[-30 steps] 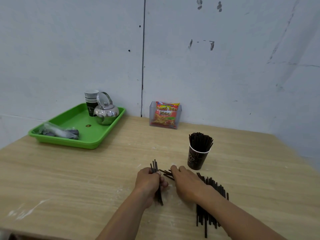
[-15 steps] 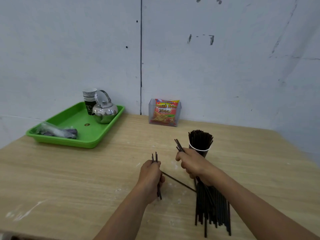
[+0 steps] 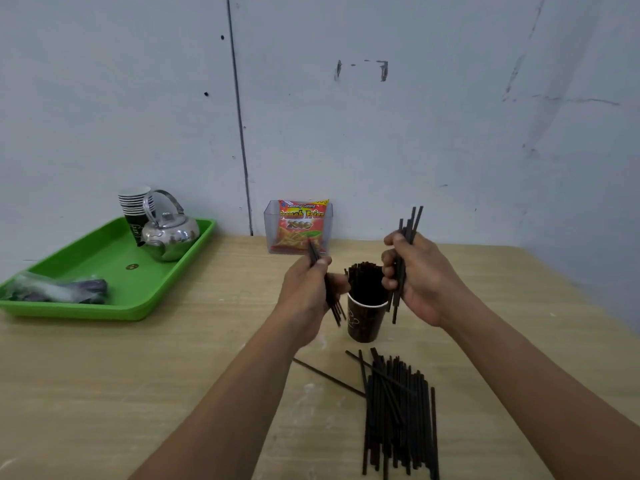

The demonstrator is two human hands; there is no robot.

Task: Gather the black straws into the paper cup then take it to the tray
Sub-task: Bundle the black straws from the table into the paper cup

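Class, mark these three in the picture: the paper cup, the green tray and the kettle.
paper cup (image 3: pixel 365 322): head view, on its dark side wall below the rim.
tray (image 3: pixel 104 261): head view, on its bare green floor.
kettle (image 3: pixel 173 235): head view, on its shiny body.

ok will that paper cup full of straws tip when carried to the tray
Probably top-heavy: the straws stand well above the rim of the paper cup, so it may tip if nudged. Likely light, and thin paper could dent under a hard squeeze.

Wooden table (image 3: pixel 138 393): green tray (image 3: pixel 104 311) far left, snack box (image 3: pixel 299 226) at wall, paper cup (image 3: pixel 365 320), loose black straws (image 3: pixel 398 410).
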